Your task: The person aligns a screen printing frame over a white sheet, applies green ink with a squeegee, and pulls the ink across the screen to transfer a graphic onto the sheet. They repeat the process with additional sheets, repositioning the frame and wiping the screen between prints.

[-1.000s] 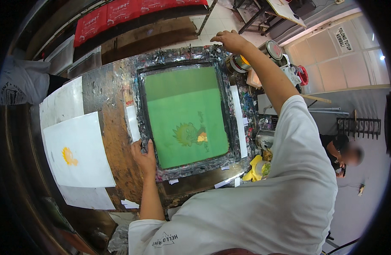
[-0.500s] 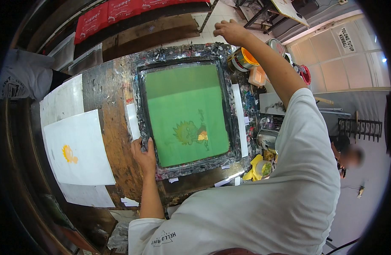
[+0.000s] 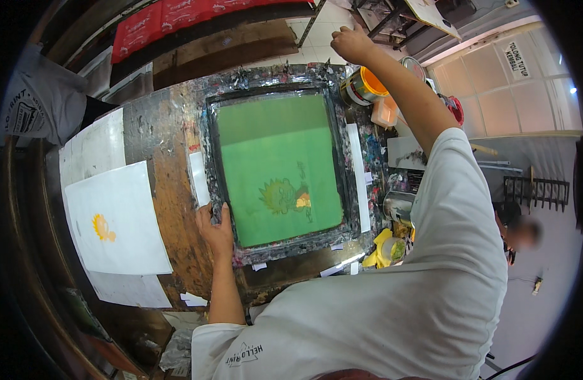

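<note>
A screen printing frame [image 3: 334,139] with green mesh lies on the worktable, a faint spiky-haired cartoon figure showing low on the mesh. My left hand [image 3: 217,233] is at the frame's lower left edge, thumb on the frame side and fingers bent round the edge beside a white strip. Past the far right corner of the frame, my right hand [image 3: 353,45] is raised over the far side of the table with its fingers curled in. What those fingers hold, if anything, is hidden. Left of the frame lies a white sheet [image 3: 127,244] with a small orange and yellow print.
At the right edge stand an open can of orange paint [image 3: 361,88], an orange-tinted plastic tub [image 3: 384,112], a metal can [image 3: 398,206] and a yellow cloth [image 3: 381,247]. A person in a white shirt [image 3: 41,95] is at the left. Red printed pieces [image 3: 177,19] lie on a rack beyond.
My right hand has moved a little to the right and down. The left hand stays at the frame's edge. At the left, the other person's shirt has come further into view.
</note>
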Tool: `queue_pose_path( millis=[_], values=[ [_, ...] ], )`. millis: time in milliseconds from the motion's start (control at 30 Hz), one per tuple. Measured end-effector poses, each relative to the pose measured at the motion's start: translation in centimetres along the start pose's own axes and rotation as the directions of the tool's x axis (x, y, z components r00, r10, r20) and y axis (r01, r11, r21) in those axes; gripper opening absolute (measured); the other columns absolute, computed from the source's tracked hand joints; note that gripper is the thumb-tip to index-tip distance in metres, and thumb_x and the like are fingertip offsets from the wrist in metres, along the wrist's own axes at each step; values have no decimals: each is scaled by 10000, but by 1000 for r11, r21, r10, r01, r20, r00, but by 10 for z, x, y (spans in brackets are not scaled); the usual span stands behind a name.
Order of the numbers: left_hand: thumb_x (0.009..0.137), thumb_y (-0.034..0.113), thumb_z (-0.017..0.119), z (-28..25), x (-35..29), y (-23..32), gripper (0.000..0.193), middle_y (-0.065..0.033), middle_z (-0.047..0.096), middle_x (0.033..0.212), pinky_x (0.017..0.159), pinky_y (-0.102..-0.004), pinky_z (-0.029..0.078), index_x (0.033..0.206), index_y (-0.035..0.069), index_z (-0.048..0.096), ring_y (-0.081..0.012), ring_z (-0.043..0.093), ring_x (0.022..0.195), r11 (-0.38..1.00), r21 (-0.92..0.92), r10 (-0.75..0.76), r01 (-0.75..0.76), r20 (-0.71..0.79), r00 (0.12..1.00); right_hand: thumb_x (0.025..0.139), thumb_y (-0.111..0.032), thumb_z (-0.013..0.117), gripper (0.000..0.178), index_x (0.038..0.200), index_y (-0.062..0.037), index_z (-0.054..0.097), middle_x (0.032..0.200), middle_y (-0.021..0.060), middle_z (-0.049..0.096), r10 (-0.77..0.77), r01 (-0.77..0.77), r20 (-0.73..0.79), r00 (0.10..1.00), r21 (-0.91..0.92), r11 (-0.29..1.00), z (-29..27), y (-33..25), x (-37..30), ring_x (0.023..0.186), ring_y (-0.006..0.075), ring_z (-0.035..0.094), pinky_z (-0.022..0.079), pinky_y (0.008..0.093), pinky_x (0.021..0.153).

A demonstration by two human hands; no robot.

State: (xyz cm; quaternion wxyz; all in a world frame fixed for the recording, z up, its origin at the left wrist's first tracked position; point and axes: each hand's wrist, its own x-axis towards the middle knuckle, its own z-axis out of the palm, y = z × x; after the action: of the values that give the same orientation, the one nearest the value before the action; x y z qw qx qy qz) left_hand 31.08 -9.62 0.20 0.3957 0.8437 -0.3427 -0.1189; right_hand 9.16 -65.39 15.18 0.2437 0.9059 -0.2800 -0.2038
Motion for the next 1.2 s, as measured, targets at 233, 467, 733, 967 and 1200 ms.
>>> queue_pose_path(
  millis=[233, 467, 733, 967, 1200],
  values=[
    [951, 218, 824, -1, 1, 11, 379, -150, 644, 1188, 685, -366, 539, 1211, -19, 685, -319, 638, 1085, 994, -45, -101, 102, 19, 995, 1043, -310, 618, 389, 1420, -222, 655, 1287, 36, 738, -298, 318, -112, 948, 323, 891, 19, -7, -1, 1277, 255, 651, 495, 543, 1012],
    [956, 200, 816, 2, 0, 6, 367, -167, 638, 1180, 813, -401, 537, 1206, -31, 680, -343, 624, 1103, 998, -29, -61, 61, 17, 998, 1005, -331, 614, 422, 1412, -230, 660, 1273, 58, 744, -4, 60, -176, 984, 313, 948, 35, -4, 9, 1198, 268, 690, 506, 522, 975],
    [957, 197, 814, -2, 1, 8, 364, -184, 637, 1169, 900, -430, 513, 1191, -43, 671, -363, 613, 1096, 996, -41, -83, 84, 29, 996, 896, -183, 759, 436, 1326, -246, 718, 1158, 86, 762, -212, 222, -74, 974, 453, 863, 16, -13, 3, 1161, 305, 705, 541, 514, 977],
    [963, 206, 810, 1, 2, 8, 362, -198, 645, 1164, 913, -451, 510, 1184, -47, 673, -374, 616, 1082, 998, -59, -26, 27, 9, 1000, 862, -269, 849, 295, 1019, -33, 770, 1021, 169, 769, -324, 339, -100, 941, 325, 883, 51, -14, 19, 1010, 378, 750, 599, 484, 908],
    [962, 205, 810, -1, 0, 4, 365, -191, 648, 1171, 919, -449, 515, 1181, -52, 671, -372, 620, 1091, 997, -37, -65, 65, 11, 998, 933, -250, 709, 270, 1009, 1, 776, 1042, 215, 775, -144, 108, 87, 986, 332, 937, 29, -37, 22, 1015, 411, 745, 599, 522, 886]
  ],
)
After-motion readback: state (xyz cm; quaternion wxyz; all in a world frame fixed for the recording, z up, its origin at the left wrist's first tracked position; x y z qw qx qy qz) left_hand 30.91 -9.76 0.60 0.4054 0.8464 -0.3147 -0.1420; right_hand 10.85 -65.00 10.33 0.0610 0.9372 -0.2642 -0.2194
